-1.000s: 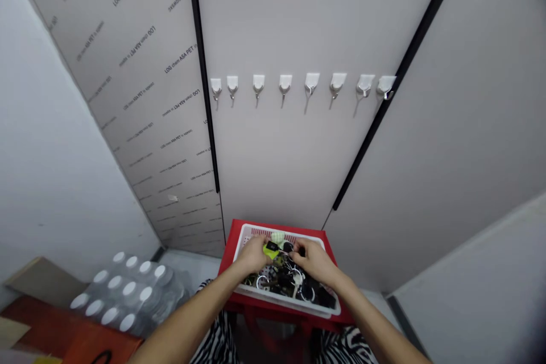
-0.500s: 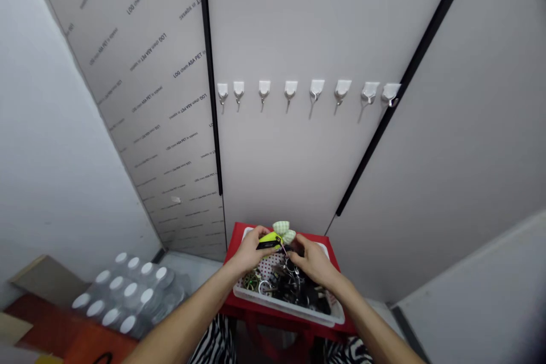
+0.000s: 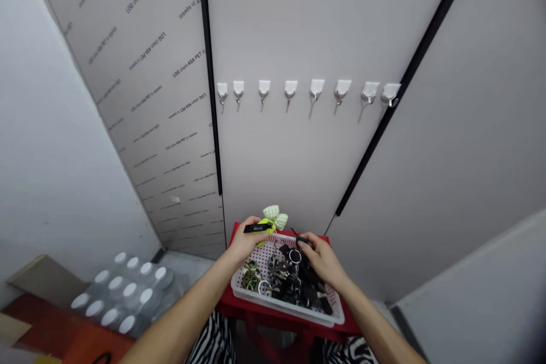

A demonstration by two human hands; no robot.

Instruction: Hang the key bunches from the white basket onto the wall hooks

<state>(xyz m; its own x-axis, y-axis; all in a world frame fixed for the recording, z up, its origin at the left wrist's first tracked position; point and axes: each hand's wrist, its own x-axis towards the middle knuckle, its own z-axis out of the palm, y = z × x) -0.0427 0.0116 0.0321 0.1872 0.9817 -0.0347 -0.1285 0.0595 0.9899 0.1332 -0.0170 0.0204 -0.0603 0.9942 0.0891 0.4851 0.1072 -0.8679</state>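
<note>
A white perforated basket (image 3: 247, 291) full of dark keys and key rings rests on a red stool (image 3: 256, 310) below me. My left hand (image 3: 244, 240) is closed on a keychain (image 3: 267, 223) with a lime-green tag, a black strap and a pale checked bow, lifted just above the basket's far rim. My right hand (image 3: 321, 256) pinches a small dark key piece (image 3: 300, 237) over the pile, next to a silver ring (image 3: 295, 255). A row of several white wall hooks (image 3: 290, 90) hangs bare higher up on the grey panel.
A shrink-wrapped pack of white-capped bottles (image 3: 128, 298) stands on the floor at the left, beside an orange-red bag (image 3: 85, 341) and cardboard (image 3: 42, 278). Black vertical strips (image 3: 211, 96) divide the wall panels. A white wall closes in on the left.
My left hand has raised the green-tagged keychain out of the basket, up past the far rim. My right hand has drawn apart from it, staying over the key pile.
</note>
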